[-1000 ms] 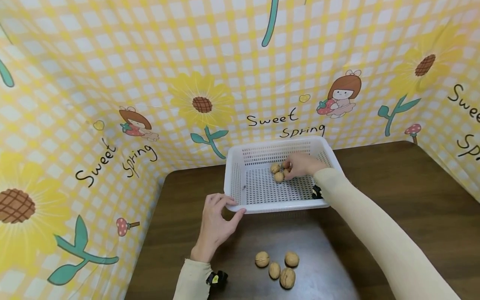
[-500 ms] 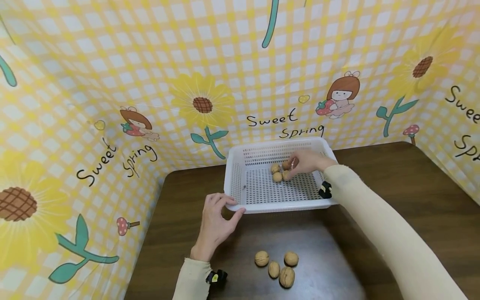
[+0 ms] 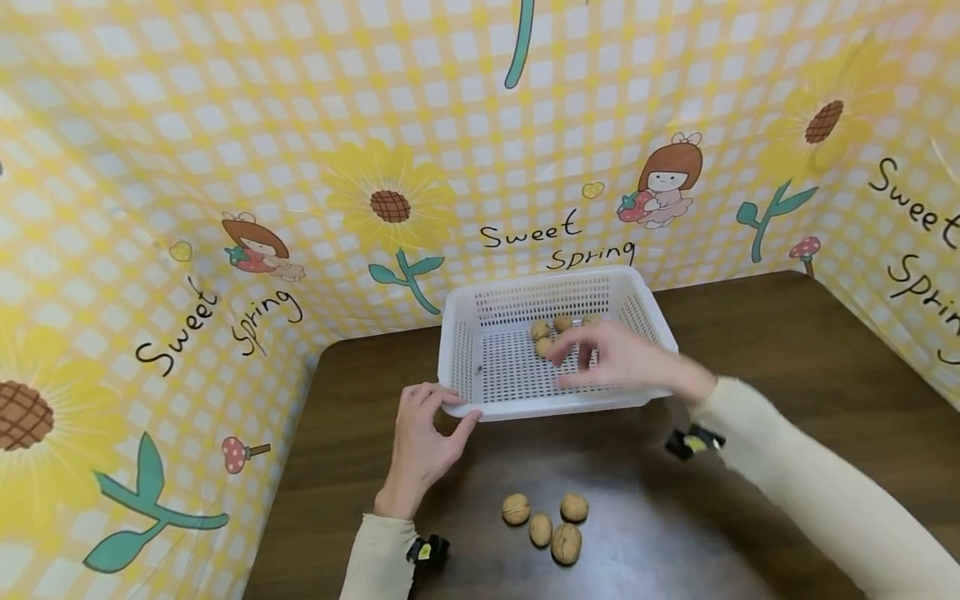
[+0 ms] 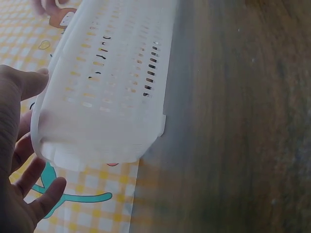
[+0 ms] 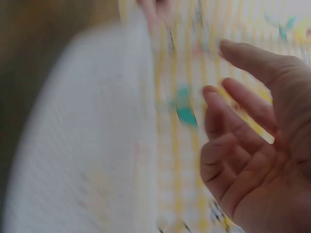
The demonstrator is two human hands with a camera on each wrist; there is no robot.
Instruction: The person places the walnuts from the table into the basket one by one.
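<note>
A white perforated plastic basket (image 3: 517, 411) stands on the dark wooden table. Its near left corner is held by my left hand (image 3: 423, 442), thumb on the front rim and fingers at the left side; the left wrist view shows the thumb (image 4: 34, 83) against the rim. Over the basket's right half hovers my right hand (image 3: 618, 358), fingers loosely bent and nothing between them, as the right wrist view also shows. Several walnuts (image 3: 540, 330) lie inside toward the back, partly covered by that hand. Several more walnuts (image 3: 567, 543) sit in a loose group on the table in front.
A yellow checked cloth (image 3: 480, 125) with sunflowers and lettering hangs as a wall behind the table and along both sides. The basket's back rim is close to it. Bare wooden tabletop (image 3: 750, 333) lies to the basket's right.
My right hand has let go of a walnut among those in the basket and drawn back up toward the front right. My left hand keeps its place at the corner; the view shifts slightly.
</note>
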